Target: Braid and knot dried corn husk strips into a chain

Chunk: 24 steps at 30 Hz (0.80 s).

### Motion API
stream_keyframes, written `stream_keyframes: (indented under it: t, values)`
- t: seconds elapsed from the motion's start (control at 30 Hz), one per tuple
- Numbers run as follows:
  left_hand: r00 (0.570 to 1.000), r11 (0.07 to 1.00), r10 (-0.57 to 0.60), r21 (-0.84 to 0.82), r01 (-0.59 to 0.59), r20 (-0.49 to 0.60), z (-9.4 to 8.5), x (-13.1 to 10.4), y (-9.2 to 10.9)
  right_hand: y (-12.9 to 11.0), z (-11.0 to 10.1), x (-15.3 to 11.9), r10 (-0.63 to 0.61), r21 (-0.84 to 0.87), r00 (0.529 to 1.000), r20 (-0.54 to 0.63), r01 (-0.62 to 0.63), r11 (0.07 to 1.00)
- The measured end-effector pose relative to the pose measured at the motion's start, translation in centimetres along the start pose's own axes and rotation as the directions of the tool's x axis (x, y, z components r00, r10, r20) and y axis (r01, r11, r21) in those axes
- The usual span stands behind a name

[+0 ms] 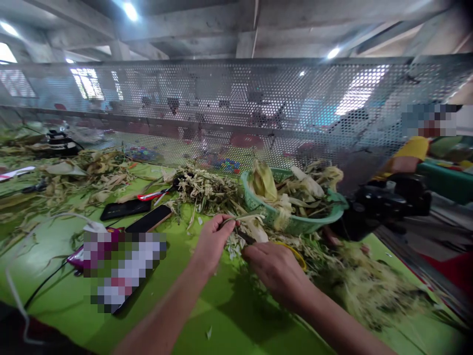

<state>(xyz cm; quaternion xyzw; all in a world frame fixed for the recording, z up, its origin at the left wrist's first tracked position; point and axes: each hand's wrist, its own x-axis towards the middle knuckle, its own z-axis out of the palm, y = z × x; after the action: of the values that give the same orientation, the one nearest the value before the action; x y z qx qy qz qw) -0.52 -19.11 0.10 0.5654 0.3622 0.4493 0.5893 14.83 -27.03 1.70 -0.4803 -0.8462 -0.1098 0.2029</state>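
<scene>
My left hand is closed in a pinch on a thin green strip of husk, which points right. My right hand is wrapped round a dark, narrow-bladed tool, its blade pointing at my left fingertips. Beyond the right hand a yellow loop shows; I cannot tell if it is the tool's handle. Small pale scraps lie under the hands. Just behind them, a green plastic basket holds dry corn husks.
Husk clippings are heaped left of the basket. Two dark phones, a red utility knife and a purple packet lie leftward. Fine fibres spread at right. A perforated metal screen stands behind. A person in yellow is at right.
</scene>
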Motion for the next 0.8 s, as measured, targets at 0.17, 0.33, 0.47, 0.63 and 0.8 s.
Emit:
stream_keyframes:
  t: [0.17,0.33,0.47,0.63,0.8]
  values:
    - [0.968,0.922,0.248,0.320,-0.219,-0.051,-0.2,-0.3,0.3,1.8,-0.9,0.6,0.241,0.249,0.970,-0.018,-0.229,0.941]
    - [0.895,0.744,0.446,0.554,-0.374,0.004,0.2,-1.2,0.4,0.7,-0.6,0.8,0.530,0.830,0.815,0.236,-0.452,0.326]
    - [0.871,0.662,0.483,0.616,-0.427,0.085,0.7,-1.7,0.2,-0.9,0.1,1.0,0.484,0.900,0.762,0.429,-0.405,-0.159]
    - [0.861,0.572,0.491,0.696,-0.434,0.133,0.6,-1.6,-0.1,-0.6,0.5,1.0,0.493,0.898,0.752,0.437,-0.393,-0.197]
    - [0.841,0.327,0.481,0.839,-0.436,0.249,0.7,-1.8,-0.3,0.1,1.1,0.9,0.587,0.908,0.711,0.387,-0.404,-0.109]
